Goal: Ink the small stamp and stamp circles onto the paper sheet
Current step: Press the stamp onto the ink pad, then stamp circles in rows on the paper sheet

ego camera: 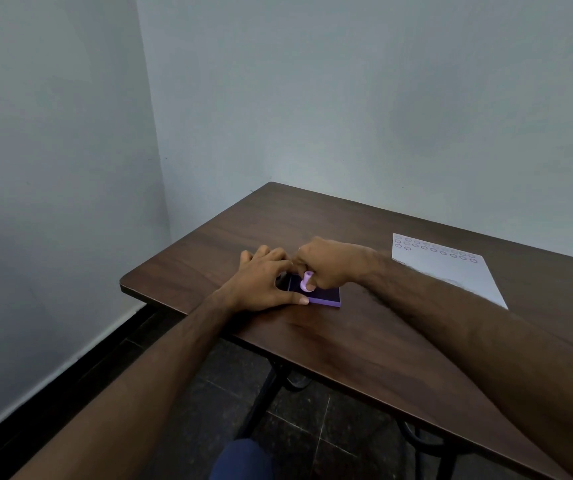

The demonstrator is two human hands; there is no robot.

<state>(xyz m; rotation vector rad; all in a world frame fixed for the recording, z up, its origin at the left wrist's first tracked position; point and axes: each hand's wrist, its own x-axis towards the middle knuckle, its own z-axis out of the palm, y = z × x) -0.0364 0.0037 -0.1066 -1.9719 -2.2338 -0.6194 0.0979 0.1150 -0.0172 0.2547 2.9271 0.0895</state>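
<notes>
Pinched in the right hand [330,261] grip, the small stamp [307,281] is being held upright with its pink handle rising between the fingertips and its face being pressed down onto the dark surface of the ink pad [323,295]. Just beside it, the purple-edged pad is being steadied by the left hand [264,282], whose fingers are being spread around the pad's near and left edges, thumb laid along the front edge; nothing is being gripped by that hand, only braced. Both are being worked near the left front part of the bench [364,341]. Farther off and to the right, well apart from the pad, the paper sheet [451,271] is lying flat, with rows of stamped circles already showing along its far edge. The coming carry is judged to run rightward and away from the pad, a path lying on the right hand's own side.
</notes>
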